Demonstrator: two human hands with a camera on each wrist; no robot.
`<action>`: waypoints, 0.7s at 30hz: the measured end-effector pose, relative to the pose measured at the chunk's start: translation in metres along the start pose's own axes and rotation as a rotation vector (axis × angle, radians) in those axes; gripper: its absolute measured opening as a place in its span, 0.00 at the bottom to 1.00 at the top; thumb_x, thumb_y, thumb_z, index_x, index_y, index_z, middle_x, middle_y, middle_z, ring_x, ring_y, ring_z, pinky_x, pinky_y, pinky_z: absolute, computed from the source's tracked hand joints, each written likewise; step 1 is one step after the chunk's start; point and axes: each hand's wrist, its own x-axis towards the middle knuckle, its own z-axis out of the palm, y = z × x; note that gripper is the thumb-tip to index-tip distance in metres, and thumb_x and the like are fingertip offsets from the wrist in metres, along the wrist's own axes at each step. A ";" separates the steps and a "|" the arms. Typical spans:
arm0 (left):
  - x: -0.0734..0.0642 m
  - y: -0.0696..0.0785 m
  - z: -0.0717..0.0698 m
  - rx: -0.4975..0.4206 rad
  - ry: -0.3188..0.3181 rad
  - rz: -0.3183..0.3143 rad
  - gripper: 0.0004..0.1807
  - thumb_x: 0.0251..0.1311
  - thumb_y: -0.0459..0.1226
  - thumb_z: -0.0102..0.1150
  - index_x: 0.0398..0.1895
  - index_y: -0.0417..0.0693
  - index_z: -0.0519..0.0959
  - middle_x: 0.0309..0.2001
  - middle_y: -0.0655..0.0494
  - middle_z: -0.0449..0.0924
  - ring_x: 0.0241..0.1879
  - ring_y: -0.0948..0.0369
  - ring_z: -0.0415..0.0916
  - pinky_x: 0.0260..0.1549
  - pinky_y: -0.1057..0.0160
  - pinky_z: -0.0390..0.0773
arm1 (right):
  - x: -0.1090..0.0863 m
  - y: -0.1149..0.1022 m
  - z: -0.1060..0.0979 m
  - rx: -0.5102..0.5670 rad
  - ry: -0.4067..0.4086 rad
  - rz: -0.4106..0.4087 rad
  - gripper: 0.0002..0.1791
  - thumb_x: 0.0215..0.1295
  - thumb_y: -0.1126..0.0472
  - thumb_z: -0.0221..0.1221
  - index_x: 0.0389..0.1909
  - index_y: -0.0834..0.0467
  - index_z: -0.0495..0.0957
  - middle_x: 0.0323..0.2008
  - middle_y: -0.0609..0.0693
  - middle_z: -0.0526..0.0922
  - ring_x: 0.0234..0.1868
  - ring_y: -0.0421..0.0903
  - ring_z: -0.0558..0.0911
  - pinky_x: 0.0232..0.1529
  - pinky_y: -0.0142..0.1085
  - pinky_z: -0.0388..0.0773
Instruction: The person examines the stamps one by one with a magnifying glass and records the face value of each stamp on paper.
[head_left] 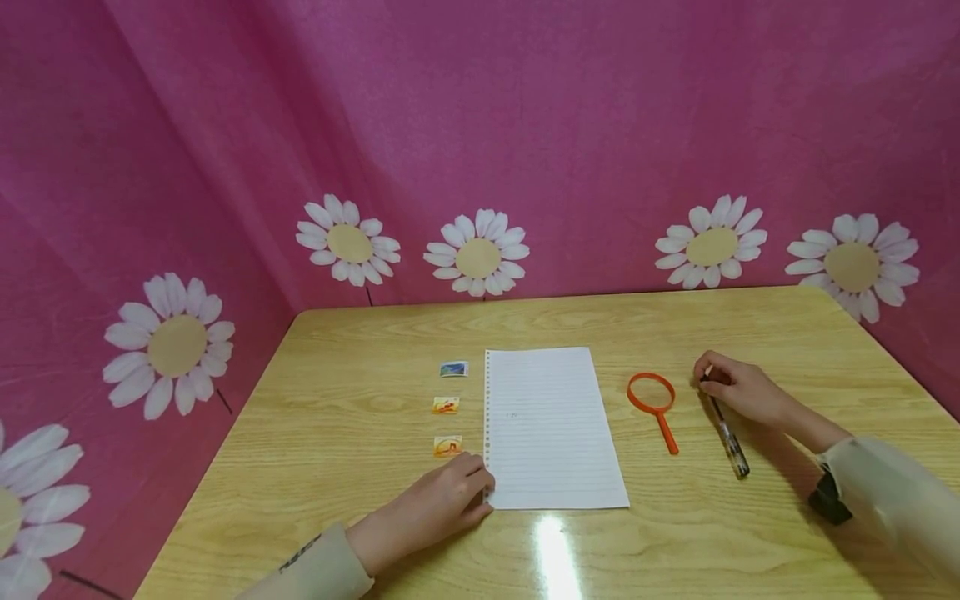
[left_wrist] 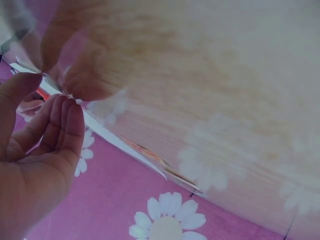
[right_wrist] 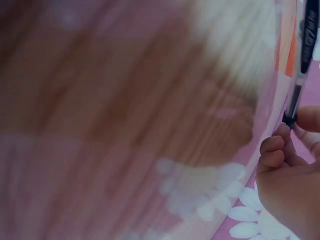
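Note:
A sheet of lined paper (head_left: 553, 433) with punched holes along its left edge lies on the table, a small faint mark on it. My left hand (head_left: 442, 498) rests at the sheet's lower left corner; in the left wrist view that hand (left_wrist: 45, 150) has loosely bent fingers, with thumb and fingertips apart. On the right, my right hand (head_left: 746, 390) pinches the far end of a black and clear pen (head_left: 729, 443) between thumb and fingers. The right wrist view shows the pen (right_wrist: 306, 50) rising from the fingertips of that hand (right_wrist: 295, 170).
Between paper and pen lies an orange magnifying glass (head_left: 663, 417). Left of the sheet are three small stamp-like pictures in a column: a blue one (head_left: 453, 368), a yellow one (head_left: 446, 406) and another yellow one (head_left: 447, 446). A pink flowered curtain (head_left: 570, 150) stands behind the wooden table (head_left: 337, 383).

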 end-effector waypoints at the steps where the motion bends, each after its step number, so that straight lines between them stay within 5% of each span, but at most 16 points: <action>1: 0.000 0.000 0.000 0.004 0.003 0.003 0.07 0.61 0.41 0.65 0.36 0.47 0.80 0.36 0.60 0.74 0.35 0.68 0.68 0.36 0.76 0.74 | 0.001 0.001 0.000 -0.009 -0.006 -0.005 0.02 0.70 0.66 0.54 0.41 0.58 0.73 0.27 0.48 0.75 0.25 0.33 0.66 0.27 0.31 0.63; 12: 0.001 -0.001 -0.001 -0.005 -0.024 0.000 0.08 0.62 0.42 0.64 0.37 0.48 0.79 0.37 0.60 0.74 0.36 0.68 0.68 0.37 0.76 0.75 | 0.006 0.003 0.003 -0.131 -0.029 -0.077 0.04 0.69 0.66 0.56 0.41 0.55 0.73 0.24 0.45 0.75 0.24 0.33 0.66 0.29 0.30 0.63; 21: -0.001 -0.004 -0.011 -0.159 0.035 -0.093 0.07 0.65 0.39 0.59 0.42 0.46 0.79 0.41 0.58 0.76 0.41 0.66 0.71 0.43 0.70 0.78 | 0.002 -0.001 0.004 -0.119 -0.009 -0.116 0.03 0.69 0.67 0.56 0.41 0.57 0.73 0.20 0.44 0.71 0.20 0.31 0.62 0.23 0.30 0.60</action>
